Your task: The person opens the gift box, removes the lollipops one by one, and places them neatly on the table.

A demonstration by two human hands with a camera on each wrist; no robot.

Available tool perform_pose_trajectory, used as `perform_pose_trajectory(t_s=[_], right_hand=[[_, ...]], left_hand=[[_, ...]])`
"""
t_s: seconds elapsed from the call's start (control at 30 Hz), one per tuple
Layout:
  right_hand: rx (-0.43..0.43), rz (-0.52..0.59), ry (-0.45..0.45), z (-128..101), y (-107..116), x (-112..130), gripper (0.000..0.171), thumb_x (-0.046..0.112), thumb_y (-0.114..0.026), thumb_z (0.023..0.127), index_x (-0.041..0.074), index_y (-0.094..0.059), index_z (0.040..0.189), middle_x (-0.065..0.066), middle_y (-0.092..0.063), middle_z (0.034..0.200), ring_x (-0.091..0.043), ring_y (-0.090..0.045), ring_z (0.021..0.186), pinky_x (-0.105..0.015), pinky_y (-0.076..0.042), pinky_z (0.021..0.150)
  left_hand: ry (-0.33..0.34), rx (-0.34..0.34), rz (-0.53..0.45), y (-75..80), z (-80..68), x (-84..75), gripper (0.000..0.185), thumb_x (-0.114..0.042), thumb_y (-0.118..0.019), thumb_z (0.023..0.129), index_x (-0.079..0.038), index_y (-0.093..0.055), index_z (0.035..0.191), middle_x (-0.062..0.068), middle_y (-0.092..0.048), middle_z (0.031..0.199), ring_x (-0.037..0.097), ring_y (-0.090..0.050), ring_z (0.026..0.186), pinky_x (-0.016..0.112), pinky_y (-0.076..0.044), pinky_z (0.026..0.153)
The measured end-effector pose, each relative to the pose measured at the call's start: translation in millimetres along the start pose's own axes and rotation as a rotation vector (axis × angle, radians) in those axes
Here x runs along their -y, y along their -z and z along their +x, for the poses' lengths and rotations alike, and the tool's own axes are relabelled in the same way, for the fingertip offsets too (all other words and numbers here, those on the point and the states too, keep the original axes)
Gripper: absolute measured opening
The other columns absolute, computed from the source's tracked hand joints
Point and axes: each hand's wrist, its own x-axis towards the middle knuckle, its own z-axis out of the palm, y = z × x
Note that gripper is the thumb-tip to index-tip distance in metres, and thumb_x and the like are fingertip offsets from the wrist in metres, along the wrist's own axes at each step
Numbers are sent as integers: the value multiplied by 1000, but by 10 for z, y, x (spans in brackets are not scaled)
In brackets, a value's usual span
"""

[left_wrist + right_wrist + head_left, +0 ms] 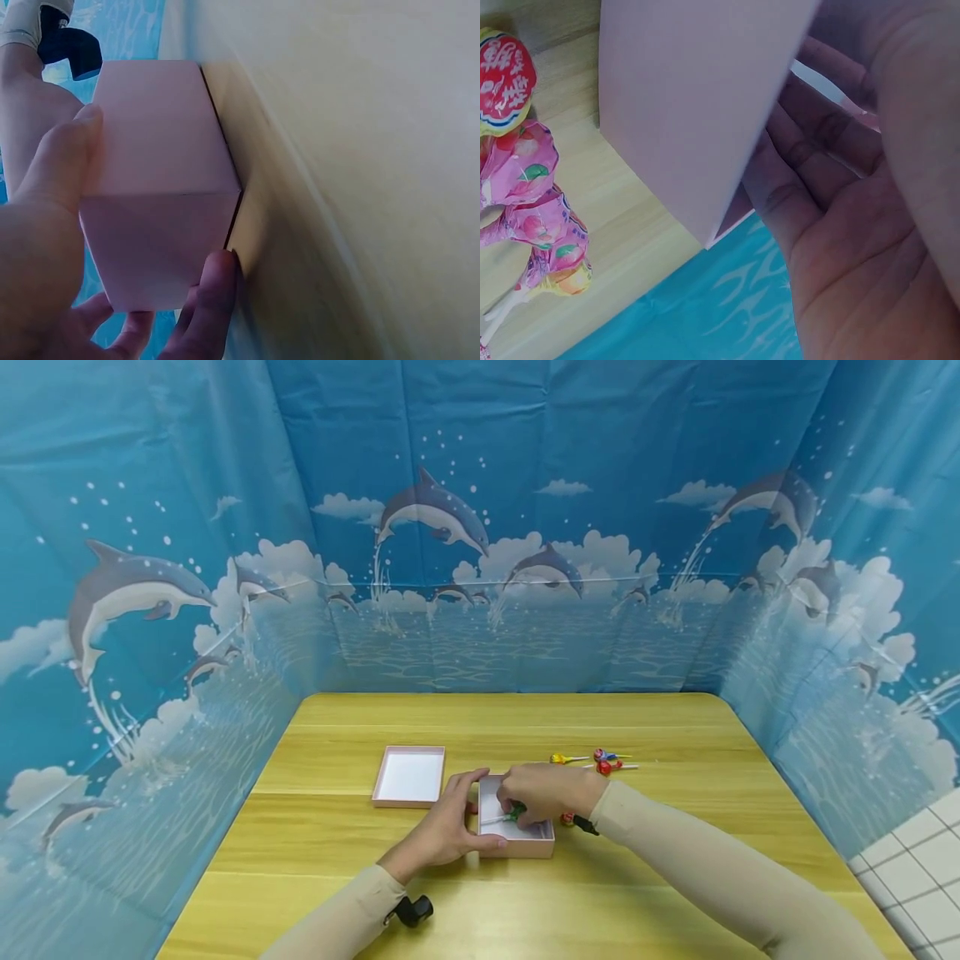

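A pink open box [517,849] with a white inside sits on the table, and my left hand [447,827] grips its left end. The left thumb [71,142] presses one side of the box while the other fingers [214,300] wrap the end and the far side. Inside the box, my right hand [551,792] reaches down with bent fingers around a green-wrapped lollipop [515,812]. Its white stick points left. The right wrist view shows these fingers [780,195] going in past the box wall [682,97], their tips hidden.
The shallow box lid [408,804] lies inside up, left of the box. Behind the right wrist are a yellow lollipop [557,759], a red lollipop [604,767] and others. Pink-wrapped lollipops [532,165] lie right beside the box. Dolphin-print curtains [495,643] border the table.
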Motion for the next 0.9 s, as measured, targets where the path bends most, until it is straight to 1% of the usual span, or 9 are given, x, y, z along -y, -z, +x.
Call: perform_pose_trajectory(t_s=[0.17,0.27,0.33,0.43,0.53,0.6,0.7,0.77,0.9], right_hand=[[-21,44,-5,-54,40,-15,11,13,-89,105,13,-85,115,0,-84,115,-4,-65,89,-23,-60,82],[-41,55,-10,-87,49,-34,9,13,-87,107,13,-85,116,0,-83,114,-6,-67,90,-24,-62,84],[-53,55,-16,-111,44,-53,8,15,-85,109,15,-85,117,1,-81,113,-4,-65,90,-23,-62,84],[-79,70,-8,-149,25,-84,5,17,-85,109,17,-85,114,3,-77,109,-2,-61,87,-22,-60,82],[-113,105,18,-185,7,-116,4,15,-84,109,16,-84,113,2,-73,105,-2,-59,84,-21,-57,78],[-134,134,32,-213,0,-130,5,13,-83,110,15,-85,114,1,-71,105,-2,-60,84,-20,-56,78],[-160,166,45,-260,-13,-146,8,12,-81,111,14,-86,117,0,-71,106,-3,-63,87,-19,-57,80],[-178,191,47,-286,-21,-154,11,11,-79,112,13,-87,119,0,-72,107,-4,-65,89,-20,-58,81],[-206,237,46,-321,-31,-160,14,10,-78,112,12,-86,123,0,-71,110,-4,-65,91,-21,-60,83]], left_hand=[[0,7,45,24,5,-38,118,-51,-97,97,-15,-27,185,21,-43,174,25,-66,134,43,-62,107],[13,13,78,31,6,-62,121,-56,-95,96,-15,-25,186,22,-42,174,26,-65,134,47,-61,110],[19,20,94,33,5,-77,123,-58,-94,96,-15,-24,187,22,-40,176,27,-64,136,51,-59,114],[34,30,111,32,0,-94,125,-62,-93,96,-16,-22,188,22,-38,177,31,-63,142,58,-57,120],[43,31,123,18,0,-100,127,-66,-92,95,-18,-21,188,23,-35,179,36,-62,148,60,-56,123],[41,27,143,-2,4,-100,128,-71,-90,94,-21,-20,189,22,-33,181,37,-60,152,59,-57,123],[9,9,206,-40,22,-103,129,-79,-87,93,-22,-21,189,18,-31,185,36,-60,154,56,-59,122],[-21,-6,264,-66,40,-101,128,-83,-83,93,-22,-22,188,14,-32,186,32,-60,153,52,-60,119],[-59,-39,385,-111,70,-83,123,-88,-75,96,-21,-26,187,10,-36,184,27,-63,142,45,-62,110]])
